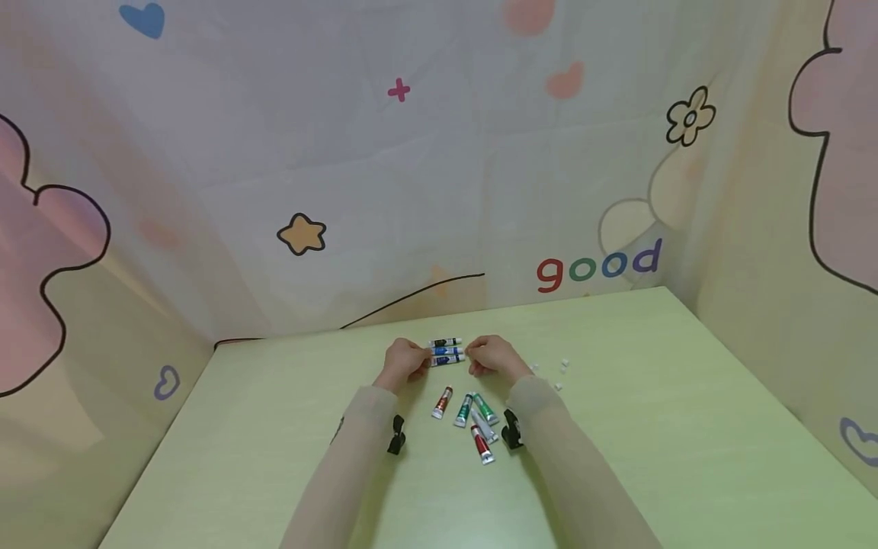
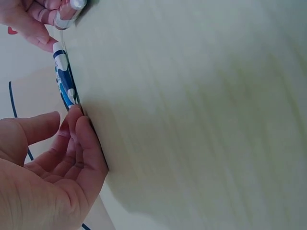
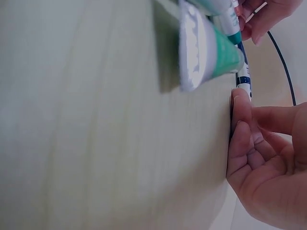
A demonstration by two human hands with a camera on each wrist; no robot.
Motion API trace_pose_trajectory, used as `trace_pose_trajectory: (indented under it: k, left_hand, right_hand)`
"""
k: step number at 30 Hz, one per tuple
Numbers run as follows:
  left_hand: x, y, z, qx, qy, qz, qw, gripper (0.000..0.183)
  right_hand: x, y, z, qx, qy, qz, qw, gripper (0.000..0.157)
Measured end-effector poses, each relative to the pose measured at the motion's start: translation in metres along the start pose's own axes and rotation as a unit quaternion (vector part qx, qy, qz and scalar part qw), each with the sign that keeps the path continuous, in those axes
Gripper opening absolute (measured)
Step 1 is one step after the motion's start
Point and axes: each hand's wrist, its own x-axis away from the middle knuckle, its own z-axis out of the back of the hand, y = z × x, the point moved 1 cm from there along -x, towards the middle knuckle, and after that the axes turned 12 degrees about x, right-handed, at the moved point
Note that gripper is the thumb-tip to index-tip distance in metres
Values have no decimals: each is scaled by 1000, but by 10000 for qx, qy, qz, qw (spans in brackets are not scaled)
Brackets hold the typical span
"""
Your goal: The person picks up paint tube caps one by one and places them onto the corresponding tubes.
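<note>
Three paint tubes lie side by side in a stack of rows: a black tube [image 1: 444,342], a blue tube [image 1: 447,351] and a dark blue tube [image 1: 448,359]. My left hand [image 1: 405,360] touches their left ends with its fingertips; in the left wrist view its thumb [image 2: 41,127] stands apart from the fingers. At the capped right ends is my right hand [image 1: 491,355], its fingertips against or very near the caps. Closer to me lie a brown-red tube [image 1: 442,402], a dark green tube [image 1: 463,409], a green tube [image 1: 486,409], a silvery tube [image 1: 484,426] and a red tube [image 1: 482,444].
Several small white pieces [image 1: 565,363] lie to the right of my right hand. The pale green table [image 1: 274,427] meets a printed cloth backdrop [image 1: 411,191] behind and at both sides. Dark wrist-worn devices [image 1: 512,429] sit at both cuffs.
</note>
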Motion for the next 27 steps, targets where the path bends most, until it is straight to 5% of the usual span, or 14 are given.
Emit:
trace_pose_trajectory:
  k: [27]
  left_hand:
    - [-2, -6, 1, 282, -99, 160, 9994, 18]
  right_hand:
    - [1, 1, 1, -90, -128, 12, 9999, 27]
